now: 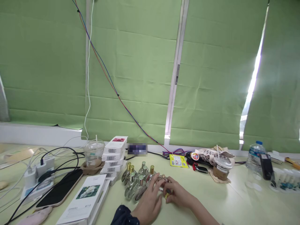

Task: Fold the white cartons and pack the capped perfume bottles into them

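Several small glass perfume bottles with silver and gold caps stand in a cluster on the table. My left hand is closed around a perfume bottle at the right end of the cluster, its fingers partly covering the glass. No cap shows on that bottle's neck. Close beside it, my right hand has thumb and fingers pinched on a gold cap; its other fingers reach toward the same bottle. The lower part of the bottle is hidden by my hands.
White boxes are stacked left of the bottles, with more boxes lying in front. A phone, cables and chargers spread farther left. Behind lies a yellow packet; an iced drink cup and a water bottle stand right.
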`<state>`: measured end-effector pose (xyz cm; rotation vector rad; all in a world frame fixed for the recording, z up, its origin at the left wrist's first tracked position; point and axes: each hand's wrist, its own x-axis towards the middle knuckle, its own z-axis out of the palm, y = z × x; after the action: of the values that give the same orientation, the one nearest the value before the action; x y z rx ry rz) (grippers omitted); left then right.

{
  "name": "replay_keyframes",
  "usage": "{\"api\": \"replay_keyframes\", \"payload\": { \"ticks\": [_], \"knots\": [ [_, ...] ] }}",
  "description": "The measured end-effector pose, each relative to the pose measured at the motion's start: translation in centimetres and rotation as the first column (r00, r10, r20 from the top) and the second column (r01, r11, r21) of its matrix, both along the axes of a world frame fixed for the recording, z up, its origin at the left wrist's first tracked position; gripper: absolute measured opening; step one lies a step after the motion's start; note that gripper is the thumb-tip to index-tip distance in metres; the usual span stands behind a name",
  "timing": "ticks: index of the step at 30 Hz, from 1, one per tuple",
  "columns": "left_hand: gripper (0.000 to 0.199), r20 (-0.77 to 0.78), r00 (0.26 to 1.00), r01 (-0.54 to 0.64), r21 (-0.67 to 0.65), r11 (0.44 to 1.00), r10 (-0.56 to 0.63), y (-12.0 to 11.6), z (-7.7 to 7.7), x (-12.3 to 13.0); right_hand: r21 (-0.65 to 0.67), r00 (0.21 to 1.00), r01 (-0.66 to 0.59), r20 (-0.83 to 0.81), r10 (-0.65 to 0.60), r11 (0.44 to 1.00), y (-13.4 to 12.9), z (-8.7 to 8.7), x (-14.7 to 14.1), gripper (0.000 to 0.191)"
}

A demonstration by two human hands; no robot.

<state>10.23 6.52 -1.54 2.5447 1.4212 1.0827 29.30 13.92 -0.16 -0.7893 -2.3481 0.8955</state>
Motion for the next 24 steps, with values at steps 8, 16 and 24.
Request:
{"api": "replay_keyframes", "payload": {
  "ticks": [8, 16, 24],
  "knots": [
    [0.068, 0.015, 1.000, -0.002, -0.086, 0.996, 0.003, 0.3, -0.1, -0.1, -0.098, 0.979, -0.194, -0.088, 0.186, 0.976, -1.2, 0.2, -0.4, 0.019],
    [0.062, 0.061, 0.998, 0.010, -0.062, 0.998, -0.006, -0.1, 0.3, 0.0, -0.464, 0.891, -0.136, -0.444, -0.098, 0.875, -0.6, 2.6, 1.8, 0.024],
    [0.051, 0.064, 0.997, -0.043, -0.088, 0.995, 0.049, -0.2, 0.2, -0.2, -0.863, 0.658, -0.118, -0.438, -0.613, 0.490, 1.7, -1.2, 0.7, 0.027]
  ]
}}
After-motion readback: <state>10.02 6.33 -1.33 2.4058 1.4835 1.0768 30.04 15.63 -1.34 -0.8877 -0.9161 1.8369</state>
